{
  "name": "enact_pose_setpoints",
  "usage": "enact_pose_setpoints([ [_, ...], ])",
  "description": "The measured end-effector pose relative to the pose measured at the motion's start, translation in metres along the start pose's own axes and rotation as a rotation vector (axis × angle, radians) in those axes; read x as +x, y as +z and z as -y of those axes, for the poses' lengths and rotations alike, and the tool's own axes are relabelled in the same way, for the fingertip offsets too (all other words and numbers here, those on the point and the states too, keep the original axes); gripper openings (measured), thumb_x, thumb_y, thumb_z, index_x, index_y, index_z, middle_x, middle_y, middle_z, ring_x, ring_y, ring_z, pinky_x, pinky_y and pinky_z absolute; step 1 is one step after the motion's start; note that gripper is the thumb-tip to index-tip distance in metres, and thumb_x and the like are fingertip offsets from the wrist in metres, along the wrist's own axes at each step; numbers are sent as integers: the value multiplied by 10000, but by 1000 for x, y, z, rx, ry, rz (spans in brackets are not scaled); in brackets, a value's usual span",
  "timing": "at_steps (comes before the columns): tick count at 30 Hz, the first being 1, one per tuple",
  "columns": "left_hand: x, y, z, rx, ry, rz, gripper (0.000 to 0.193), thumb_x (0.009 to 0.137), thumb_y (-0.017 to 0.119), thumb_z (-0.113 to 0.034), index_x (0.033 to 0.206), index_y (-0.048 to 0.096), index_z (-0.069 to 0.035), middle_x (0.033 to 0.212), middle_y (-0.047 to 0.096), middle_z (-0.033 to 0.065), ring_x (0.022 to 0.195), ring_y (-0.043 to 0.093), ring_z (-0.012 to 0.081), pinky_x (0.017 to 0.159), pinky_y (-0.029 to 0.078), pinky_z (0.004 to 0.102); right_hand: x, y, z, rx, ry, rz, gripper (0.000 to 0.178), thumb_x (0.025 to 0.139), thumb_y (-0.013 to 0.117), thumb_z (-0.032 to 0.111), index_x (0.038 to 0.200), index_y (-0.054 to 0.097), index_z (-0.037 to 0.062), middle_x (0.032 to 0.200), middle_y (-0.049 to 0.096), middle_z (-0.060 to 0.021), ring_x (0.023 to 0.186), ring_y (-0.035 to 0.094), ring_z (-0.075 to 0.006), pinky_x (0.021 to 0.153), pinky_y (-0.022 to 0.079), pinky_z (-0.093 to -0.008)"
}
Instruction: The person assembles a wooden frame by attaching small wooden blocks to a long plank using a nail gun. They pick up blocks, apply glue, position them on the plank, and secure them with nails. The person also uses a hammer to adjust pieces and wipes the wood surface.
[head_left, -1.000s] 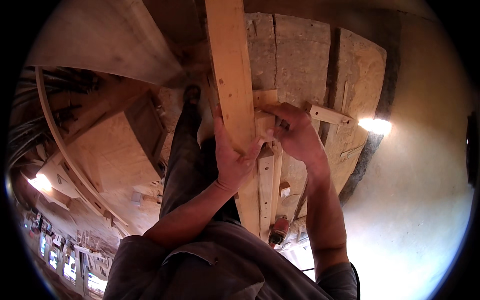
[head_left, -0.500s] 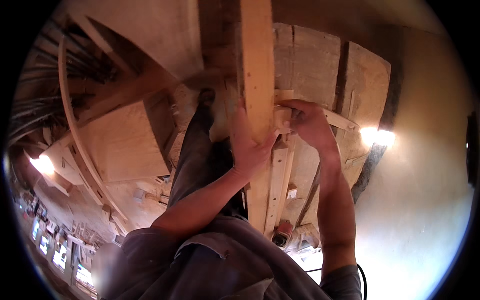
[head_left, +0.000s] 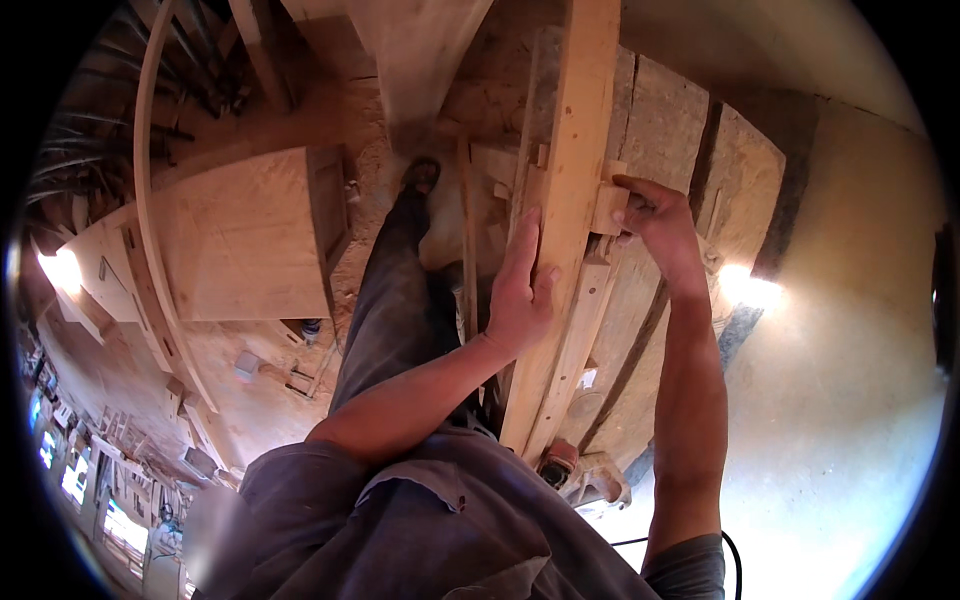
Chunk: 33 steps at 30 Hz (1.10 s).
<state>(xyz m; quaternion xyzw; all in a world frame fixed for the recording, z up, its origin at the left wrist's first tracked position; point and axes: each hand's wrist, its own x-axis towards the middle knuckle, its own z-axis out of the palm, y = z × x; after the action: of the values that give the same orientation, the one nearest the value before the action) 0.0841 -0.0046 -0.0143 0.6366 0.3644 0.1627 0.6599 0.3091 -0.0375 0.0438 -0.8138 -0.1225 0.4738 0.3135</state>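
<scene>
A long pale wooden beam (head_left: pixel 572 150) runs from the far edge of the picture back toward my body. My left hand (head_left: pixel 522 300) grips its left side, fingers stretched along the edge and thumb over the top face. On the beam's right side, a small wooden block (head_left: pixel 609 210) sits against it. My right hand (head_left: pixel 660 225) pinches this block, with the index finger over its far end and the thumb on its near side. Below the block lies a narrower strip of wood with holes (head_left: pixel 575 365), alongside the beam.
Thick worn planks (head_left: pixel 665 130) form the bench to the right. A red and black power tool (head_left: pixel 558 463) sits near my body. To the left are a large wooden box (head_left: pixel 245 235), a long curved strip (head_left: pixel 145 130) and a mallet (head_left: pixel 262 368) on the dusty floor.
The view has turned, and the beam now appears farther right and more slanted. My left hand sits nearer me along the beam. The block in my right hand shows more clearly.
</scene>
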Motion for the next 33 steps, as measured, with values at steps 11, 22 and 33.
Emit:
enact_pose_setpoints([
  [11, 22, 13, -9, -78, -118, -94, 686, 929, 580, -6, 1557, 306, 11, 1522, 470, 201, 1395, 477, 278, 1150, 361, 339, 5, -4, -7, 25, 9, -1, 507, 801, 711, -37, 1299, 624, -81, 987, 719, -171, 780, 691, -187, 600, 601, -306],
  [22, 41, 21, -4, -142, -4, -134, 694, 898, 585, 27, 1547, 339, 8, 1502, 492, 206, 1386, 489, 291, 1144, 373, 346, 7, -4, -7, -10, 30, -25, 513, 797, 715, -46, 1303, 632, -64, 967, 721, -147, 758, 669, -156, 572, 563, -286],
  [33, 57, 28, -20, 88, -58, -78, 909, 891, 772, -135, 1553, 196, 100, 1493, 472, 188, 1344, 486, 230, 1132, 377, 332, -102, 5, -63, -19, -83, -548, 632, 834, 713, -7, 1440, 543, 43, 1015, 699, -80, 894, 657, -132, 834, 533, -285],
])
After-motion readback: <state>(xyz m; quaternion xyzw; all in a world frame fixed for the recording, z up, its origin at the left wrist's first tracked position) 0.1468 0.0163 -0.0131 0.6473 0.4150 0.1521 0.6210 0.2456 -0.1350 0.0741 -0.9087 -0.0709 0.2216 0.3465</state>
